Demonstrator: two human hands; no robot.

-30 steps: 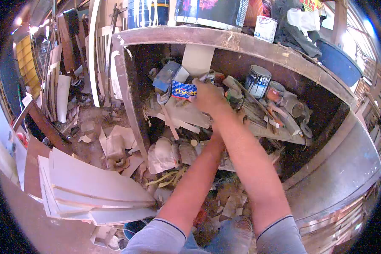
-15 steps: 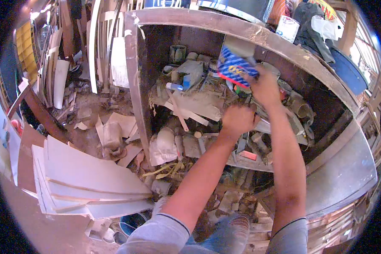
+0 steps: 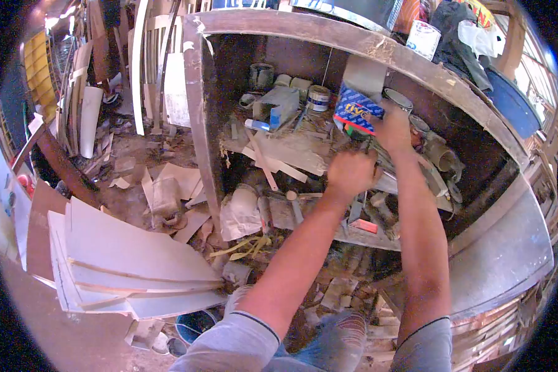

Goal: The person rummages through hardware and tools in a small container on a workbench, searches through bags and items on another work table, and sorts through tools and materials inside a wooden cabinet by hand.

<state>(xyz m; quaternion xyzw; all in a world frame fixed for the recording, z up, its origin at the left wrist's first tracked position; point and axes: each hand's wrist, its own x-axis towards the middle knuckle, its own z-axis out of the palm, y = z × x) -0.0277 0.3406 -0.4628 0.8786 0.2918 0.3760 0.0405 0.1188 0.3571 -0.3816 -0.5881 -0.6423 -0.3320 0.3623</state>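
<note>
My right hand is closed on a blue box with yellow lettering and a red edge, held up over the cluttered shelf. Just below and left of it, my left hand is closed over the items on the shelf; what it grips, if anything, is hidden. A small paint can stands behind, left of the box. Farther left, a grey casing lies by a small blue-and-white box. An orange-red block rests near the shelf's front edge, below my hands.
The wooden cabinet frame surrounds the shelf. Large cans, a white tin and a blue basin sit on top. White panels lean at lower left. Wood strips stand behind, and a bucket is on the floor.
The blue box has moved right across the shelf in my right hand, uncovering the casing and small paint can. My left hand has come out from beneath my right forearm. The view has shifted.
</note>
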